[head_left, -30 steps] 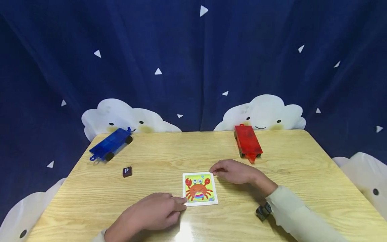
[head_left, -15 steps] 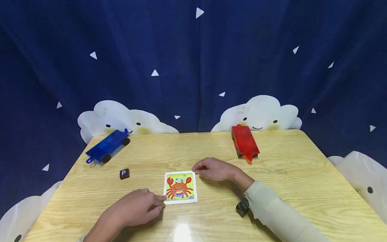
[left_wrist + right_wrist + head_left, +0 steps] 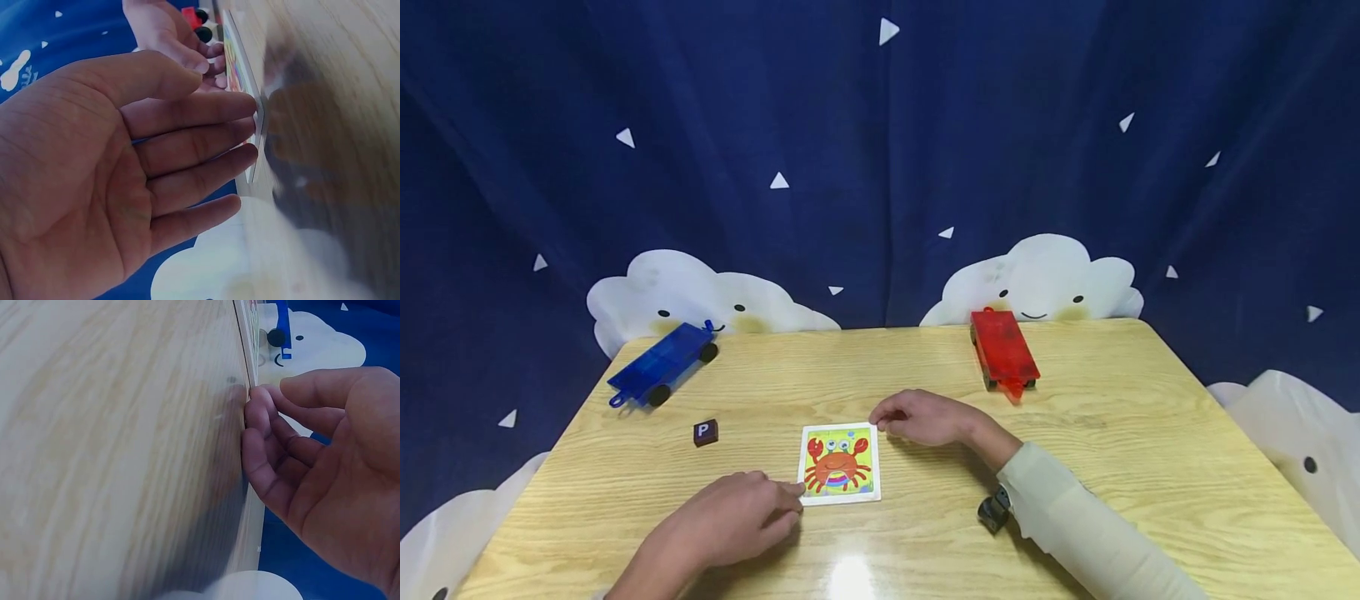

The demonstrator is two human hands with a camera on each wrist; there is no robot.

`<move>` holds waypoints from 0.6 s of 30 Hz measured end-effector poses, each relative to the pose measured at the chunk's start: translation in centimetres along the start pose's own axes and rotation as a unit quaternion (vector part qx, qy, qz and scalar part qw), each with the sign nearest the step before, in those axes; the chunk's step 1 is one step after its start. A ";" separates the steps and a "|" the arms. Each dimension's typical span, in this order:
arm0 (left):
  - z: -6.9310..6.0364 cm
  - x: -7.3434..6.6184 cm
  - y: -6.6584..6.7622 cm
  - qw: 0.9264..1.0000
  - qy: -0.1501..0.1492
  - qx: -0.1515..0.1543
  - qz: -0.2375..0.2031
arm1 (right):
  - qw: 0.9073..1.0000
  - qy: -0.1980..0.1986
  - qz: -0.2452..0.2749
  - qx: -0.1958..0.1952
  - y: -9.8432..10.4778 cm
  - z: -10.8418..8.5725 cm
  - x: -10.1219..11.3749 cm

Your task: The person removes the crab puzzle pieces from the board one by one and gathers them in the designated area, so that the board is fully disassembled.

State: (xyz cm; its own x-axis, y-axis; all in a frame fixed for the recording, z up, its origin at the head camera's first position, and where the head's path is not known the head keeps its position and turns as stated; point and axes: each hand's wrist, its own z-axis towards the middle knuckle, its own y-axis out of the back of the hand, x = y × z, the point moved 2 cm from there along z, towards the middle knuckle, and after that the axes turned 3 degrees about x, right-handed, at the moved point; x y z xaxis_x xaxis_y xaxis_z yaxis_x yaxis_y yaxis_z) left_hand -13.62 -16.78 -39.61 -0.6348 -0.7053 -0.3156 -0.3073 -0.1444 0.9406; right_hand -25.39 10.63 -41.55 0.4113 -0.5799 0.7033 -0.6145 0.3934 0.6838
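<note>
A square crab picture board (image 3: 838, 463) with a white border lies flat on the wooden table (image 3: 940, 542). My left hand (image 3: 730, 517) is at its lower left corner, the index fingertip touching the border. In the left wrist view that hand's fingers (image 3: 194, 147) are stretched out, with fingertips against the board's edge. At the upper right corner is my right hand (image 3: 925, 417), its fingertips meeting the border. Loosely bent fingers (image 3: 265, 469) of this hand rest on the tabletop beside the board in the right wrist view. Neither hand grips the board.
A blue toy wagon (image 3: 662, 365) stands at the back left of the table, and a red toy wagon (image 3: 1003, 348) at the back right. Between the blue wagon and my left hand sits a small dark block marked P (image 3: 705, 432). A dark blue curtain (image 3: 850, 150) hangs behind.
The crab board has slid left across the table, with both hands moving along at its corners. The whole view has also shifted slightly. The wagons and the P block stay put.
</note>
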 end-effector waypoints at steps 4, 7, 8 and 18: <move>0.0 -0.2 -0.1 1.000 -0.004 -0.003 0.019 | 1.000 -0.002 0.005 0.004 0.1 0.0 0.0; 0.0 -0.4 -0.1 1.000 -0.002 -0.004 0.029 | 1.000 0.001 0.010 0.009 0.2 0.0 -0.1; 0.0 -0.5 -0.1 0.999 -0.002 -0.006 0.035 | 1.000 0.001 0.012 0.011 0.3 0.0 -0.1; 0.5 -1.6 0.0 0.998 0.040 -0.018 0.033 | 0.999 0.013 -0.036 -0.001 0.7 0.4 -0.1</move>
State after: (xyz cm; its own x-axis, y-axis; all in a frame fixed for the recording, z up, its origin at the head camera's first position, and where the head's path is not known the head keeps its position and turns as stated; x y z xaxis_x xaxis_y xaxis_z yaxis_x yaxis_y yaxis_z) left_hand -12.95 -15.25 -39.19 -0.5933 -0.7676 -0.2425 -0.2391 -0.1197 0.9636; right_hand -26.14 10.67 -41.22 0.4727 -0.5876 0.6568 -0.5813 0.3522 0.7335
